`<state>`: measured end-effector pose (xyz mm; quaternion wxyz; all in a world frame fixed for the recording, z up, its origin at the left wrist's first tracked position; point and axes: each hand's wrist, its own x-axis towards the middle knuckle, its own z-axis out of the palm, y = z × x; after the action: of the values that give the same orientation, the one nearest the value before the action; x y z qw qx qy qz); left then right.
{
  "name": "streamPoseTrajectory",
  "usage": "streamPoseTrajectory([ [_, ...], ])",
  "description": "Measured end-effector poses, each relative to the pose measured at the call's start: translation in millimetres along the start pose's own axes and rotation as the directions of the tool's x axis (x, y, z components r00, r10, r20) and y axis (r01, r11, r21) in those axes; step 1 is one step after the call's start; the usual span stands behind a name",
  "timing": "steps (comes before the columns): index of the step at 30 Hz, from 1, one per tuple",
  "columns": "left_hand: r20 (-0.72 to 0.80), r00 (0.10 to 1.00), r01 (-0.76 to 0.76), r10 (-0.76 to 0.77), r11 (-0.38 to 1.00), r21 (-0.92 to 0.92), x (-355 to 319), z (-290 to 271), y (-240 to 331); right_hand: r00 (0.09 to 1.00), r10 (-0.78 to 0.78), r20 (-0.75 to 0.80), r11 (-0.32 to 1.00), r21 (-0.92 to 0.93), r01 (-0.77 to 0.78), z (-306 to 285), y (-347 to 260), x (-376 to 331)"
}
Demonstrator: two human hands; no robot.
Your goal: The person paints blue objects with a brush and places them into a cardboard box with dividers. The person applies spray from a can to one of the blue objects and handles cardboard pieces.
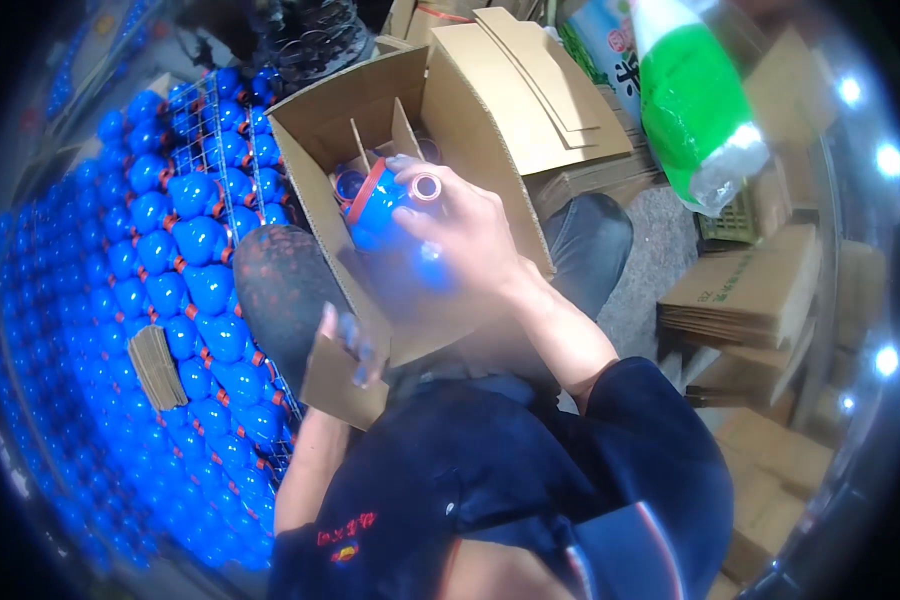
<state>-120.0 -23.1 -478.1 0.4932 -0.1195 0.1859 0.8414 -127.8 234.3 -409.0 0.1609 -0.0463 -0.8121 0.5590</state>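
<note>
The right hand (465, 225) is closed around a blue plastic bottle (385, 205) with a red collar, inside the divided cardboard box (470, 110). The left hand (345, 340) pinches the near flap of the box. Many same blue bottles (185, 270) lie at left behind a wire rack (210, 130); flat cardboard stacks (745, 290) stand at right.

I see the floor (650, 260), grey and rough, at my right. Flattened cardboard stacks (745, 285) lie on it, with a green plastic crate (735, 220) beside them. At my left, blue bottles (185, 260) fill a wire rack (205, 130).
</note>
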Motion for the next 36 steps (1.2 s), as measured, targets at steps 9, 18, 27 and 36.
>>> streamPoseTrajectory([
  [9, -0.096, 0.853, -0.136, 0.513, 0.396, 0.908, 97.6, 84.2, 88.5, 0.973, 0.165, -0.162, 0.969, 0.212, -0.129, -10.9, 43.4, 27.0],
  [18, 0.022, 0.987, -0.110, 0.161, 0.564, 0.818, 99.6, 113.8, 50.7, 0.990, 0.105, -0.094, 0.969, 0.235, -0.080, -18.2, 19.9, 13.9],
  [27, 0.035, 0.975, -0.151, 0.219, 0.540, 0.828, 73.9, 128.2, 26.5, 0.992, -0.018, -0.127, 1.000, 0.009, 0.019, -25.3, -22.6, -14.4],
  [36, -0.011, 0.984, -0.106, 0.179, 0.628, 0.771, 52.5, 138.1, 10.5, 0.991, -0.005, -0.132, 0.998, 0.065, 0.014, -25.7, -24.3, -29.1],
])
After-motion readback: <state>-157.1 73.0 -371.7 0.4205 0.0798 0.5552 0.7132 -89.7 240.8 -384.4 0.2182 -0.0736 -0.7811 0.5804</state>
